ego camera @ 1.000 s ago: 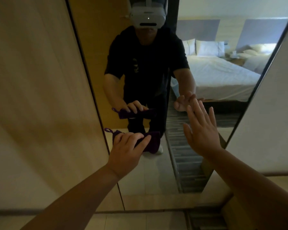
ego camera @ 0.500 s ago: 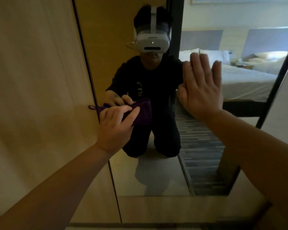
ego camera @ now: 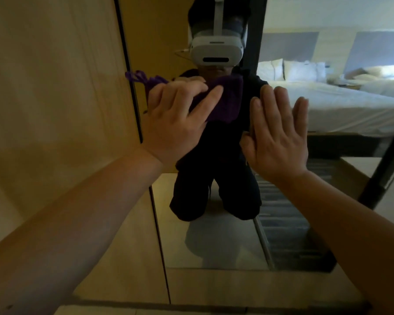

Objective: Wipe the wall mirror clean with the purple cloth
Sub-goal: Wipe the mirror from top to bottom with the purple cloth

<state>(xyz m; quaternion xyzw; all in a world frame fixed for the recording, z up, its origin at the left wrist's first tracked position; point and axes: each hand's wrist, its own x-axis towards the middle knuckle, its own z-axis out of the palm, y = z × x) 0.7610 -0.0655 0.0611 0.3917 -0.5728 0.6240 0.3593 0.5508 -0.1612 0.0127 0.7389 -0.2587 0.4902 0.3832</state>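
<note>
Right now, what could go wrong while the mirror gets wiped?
The bare right hand seems to rest flat on the mirror, so it may leave fresh fingerprints. The cloth is bunched under the left hand, so it covers little glass and may miss spots.

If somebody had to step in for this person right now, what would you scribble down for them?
Left hand: pressing the purple cloth against the mirror, near its left edge, at about head height.
Right hand: open, empty, flat toward the glass beside the cloth; whether it touches cannot be told.
Done: cannot tell which parts are clean; no streaks or wet patches show.
Left: wipe on across the glass to the right and down to the bottom edge, to be safe.
</note>
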